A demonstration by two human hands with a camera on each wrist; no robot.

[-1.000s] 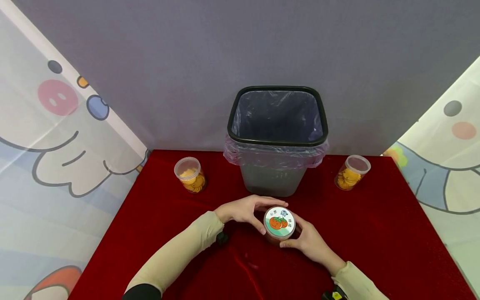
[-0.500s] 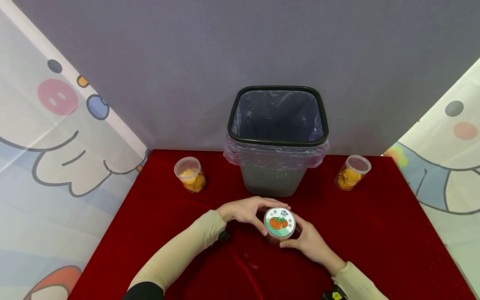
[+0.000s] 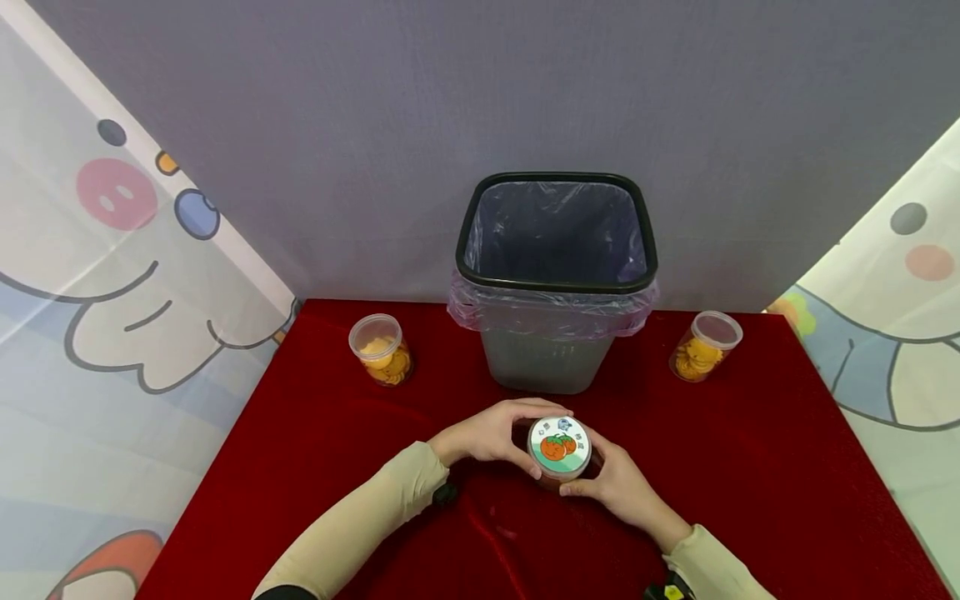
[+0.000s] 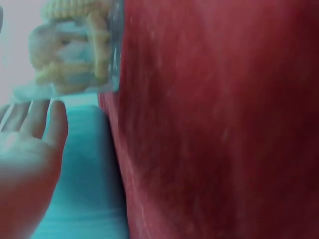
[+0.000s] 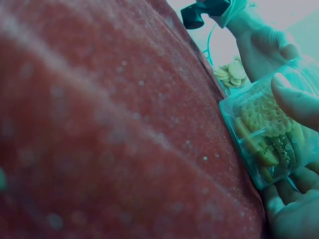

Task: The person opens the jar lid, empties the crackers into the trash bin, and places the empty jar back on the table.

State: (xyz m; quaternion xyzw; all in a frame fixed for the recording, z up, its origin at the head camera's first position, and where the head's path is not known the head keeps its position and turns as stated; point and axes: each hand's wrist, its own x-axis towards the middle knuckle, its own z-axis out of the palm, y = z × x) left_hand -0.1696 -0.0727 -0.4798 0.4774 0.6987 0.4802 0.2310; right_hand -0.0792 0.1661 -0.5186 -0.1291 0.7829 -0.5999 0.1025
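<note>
A clear plastic jar (image 5: 264, 137) of cookies stands on the red cloth in front of the bin, between both hands. Its round lid (image 3: 559, 447) carries a white and green label with two orange fruits. My left hand (image 3: 495, 435) grips the lid's rim from the left, thumb on the near side and fingers on the far side. Around the jar's right side, my right hand (image 3: 618, 485) holds the body, with the thumb in front and the fingers behind. In the left wrist view, the pale cookies show through the jar wall (image 4: 75, 55).
A grey bin (image 3: 546, 358) with a black rim and a purplish liner stands behind the jar. One capped cookie jar (image 3: 381, 350) is at the back left, another (image 3: 703, 345) at the back right. A grey panel (image 3: 360, 150) and cartoon-printed side panels surround the red cloth (image 3: 750, 467).
The lid's picture has turned slightly counter-clockwise, and my left thumb and fingers have shifted round the rim with it. My right hand has stayed in place on the jar.
</note>
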